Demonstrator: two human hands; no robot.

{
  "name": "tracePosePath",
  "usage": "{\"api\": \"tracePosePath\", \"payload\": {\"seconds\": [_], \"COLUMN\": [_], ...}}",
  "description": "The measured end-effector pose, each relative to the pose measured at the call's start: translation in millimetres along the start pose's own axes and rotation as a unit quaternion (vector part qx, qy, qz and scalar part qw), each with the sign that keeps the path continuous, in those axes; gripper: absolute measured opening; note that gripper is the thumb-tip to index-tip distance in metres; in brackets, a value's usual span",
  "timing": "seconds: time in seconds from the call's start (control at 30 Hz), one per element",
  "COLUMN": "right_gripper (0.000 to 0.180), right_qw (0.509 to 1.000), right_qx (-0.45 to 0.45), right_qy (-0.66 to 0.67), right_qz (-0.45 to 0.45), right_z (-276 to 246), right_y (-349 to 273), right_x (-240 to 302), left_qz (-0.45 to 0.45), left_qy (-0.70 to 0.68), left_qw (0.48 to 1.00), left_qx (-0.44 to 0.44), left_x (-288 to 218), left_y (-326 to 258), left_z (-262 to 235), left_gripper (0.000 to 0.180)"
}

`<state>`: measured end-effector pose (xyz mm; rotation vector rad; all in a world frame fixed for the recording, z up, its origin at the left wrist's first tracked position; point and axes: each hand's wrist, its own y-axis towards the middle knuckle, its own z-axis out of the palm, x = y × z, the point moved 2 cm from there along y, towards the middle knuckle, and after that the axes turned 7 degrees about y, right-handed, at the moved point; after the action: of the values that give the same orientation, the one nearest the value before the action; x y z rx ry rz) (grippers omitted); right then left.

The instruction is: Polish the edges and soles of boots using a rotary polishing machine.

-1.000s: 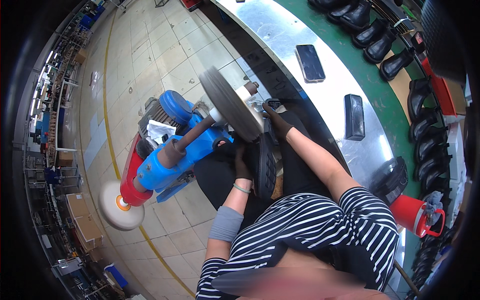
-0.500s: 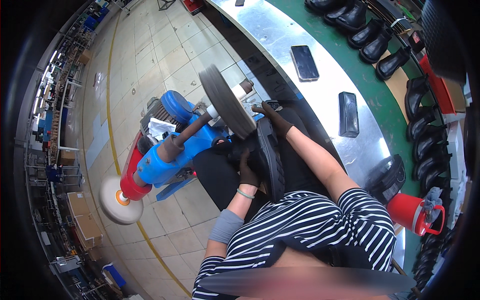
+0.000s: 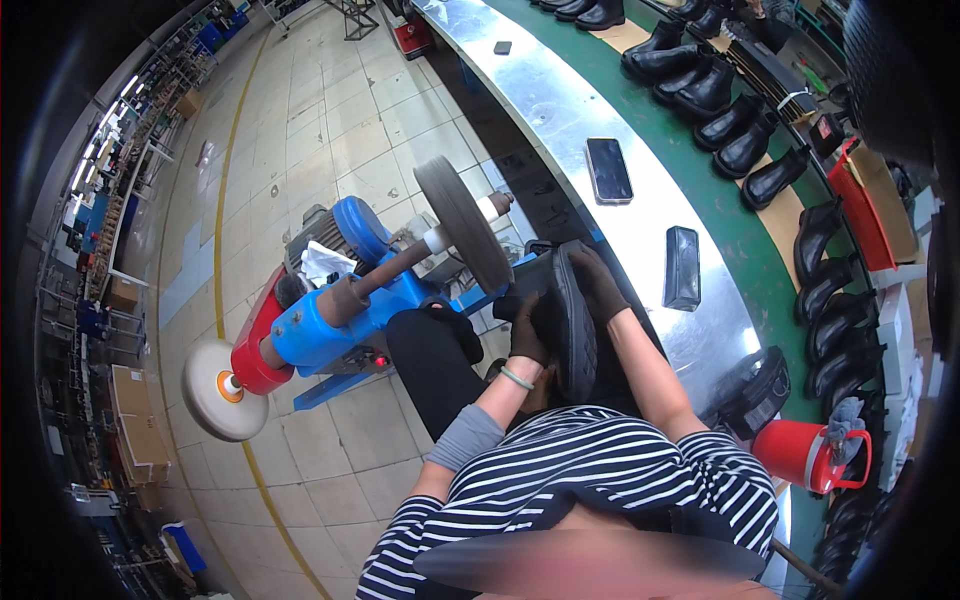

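A: What do the hands have hold of?

B: A black boot (image 3: 570,325), sole up. The sole is dark, long and narrow, with a ridged tread running its length. It sits in the person's lap, just below picture centre, toe end pointing toward twelve o'clock.

A: And the hands themselves?

B: Both wear dark gloves. The left hand (image 3: 524,335) is at the boot's nine o'clock side, fingers closed round its upper. The right hand (image 3: 598,285) lies over the sole's far end at about one o'clock, fingers curled down against it.

A: What is closest to the boot?

B: A dark grinding wheel (image 3: 462,222) at eleven o'clock from it, near but apart, mounted on the shaft of a blue buffing machine (image 3: 335,315). At that shaft's other end, toward eight o'clock, is a pale buffing pad (image 3: 213,390).

A: Anything to the right?

B: A metal bench (image 3: 560,110) sweeps past with a phone (image 3: 608,170) and a dark case (image 3: 682,267) on it. Beyond, black boots (image 3: 745,150) line a green conveyor (image 3: 760,245). A red bucket (image 3: 805,452) stands at four o'clock.
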<state>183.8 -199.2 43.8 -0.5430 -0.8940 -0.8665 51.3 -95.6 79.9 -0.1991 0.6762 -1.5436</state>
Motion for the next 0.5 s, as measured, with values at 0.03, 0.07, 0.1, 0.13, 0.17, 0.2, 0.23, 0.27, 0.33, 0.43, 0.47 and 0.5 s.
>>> {"api": "tracePosePath", "payload": {"seconds": [0.03, 0.07, 0.1, 0.13, 0.17, 0.2, 0.23, 0.27, 0.33, 0.43, 0.47, 0.5], "right_gripper": [0.054, 0.054, 0.060, 0.065, 0.065, 0.070, 0.076, 0.076, 0.078, 0.078, 0.079, 0.087], "right_qw": [0.997, 0.997, 0.997, 0.996, 0.996, 0.973, 0.910, 0.911, 0.840, 0.803, 0.754, 0.741], "right_qx": [-0.005, -0.007, -0.037, -0.067, -0.064, -0.020, 0.021, 0.020, 0.124, 0.168, 0.175, 0.195], "right_qy": [-0.074, -0.076, -0.064, -0.052, -0.053, -0.226, -0.390, -0.389, -0.470, -0.523, -0.577, -0.608], "right_qz": [-0.028, -0.031, 0.005, 0.040, 0.042, -0.048, -0.140, -0.138, -0.240, -0.230, -0.261, -0.209], "right_z": [12.7, 12.2, 9.0, 7.5, 22.9, 53.8, 80.1, 95.0, 126.3, 153.9, 148.5, 134.8], "right_y": [-6.2, -7.1, -6.0, -4.4, -10.4, -22.7, -33.1, -38.6, -50.6, -60.8, -60.4, -58.4], "right_x": [16.8, 25.4, 32.7, 39.3, 53.7, 83.4, 106.6, 115.4, 118.1, 73.6, 55.9, 39.2], "left_qz": [-0.006, -0.018, -0.021, 0.056, 0.135, 0.139, 0.137, 0.131, 0.089, 0.077, 0.081, 0.082], "left_qy": [-0.009, -0.014, -0.013, 0.167, 0.337, 0.334, 0.319, 0.303, 0.323, 0.078, 0.089, 0.101], "left_qw": [1.000, 0.999, 0.999, 0.984, 0.932, 0.932, 0.935, 0.932, 0.941, 0.980, 0.978, 0.976], "left_qx": [0.019, 0.039, 0.041, 0.031, 0.013, 0.009, -0.069, -0.148, 0.054, 0.163, 0.168, 0.178], "left_x": [3.4, 8.5, 13.8, 15.1, 11.9, 7.5, 2.1, -1.2, -13.7, -8.8, -6.6, -5.1], "left_y": [0.1, 2.7, 0.8, -0.1, 0.1, 2.2, 4.4, 4.6, 12.2, 62.9, 70.4, 78.0], "left_z": [-3.6, -9.2, -18.7, -30.4, -40.5, -47.2, -55.4, -64.9, -50.2, -83.1, -90.1, -94.9], "left_gripper": [0.029, 0.029, 0.029, 0.033, 0.037, 0.037, 0.048, 0.063, 0.050, 0.045, 0.044, 0.044]}}
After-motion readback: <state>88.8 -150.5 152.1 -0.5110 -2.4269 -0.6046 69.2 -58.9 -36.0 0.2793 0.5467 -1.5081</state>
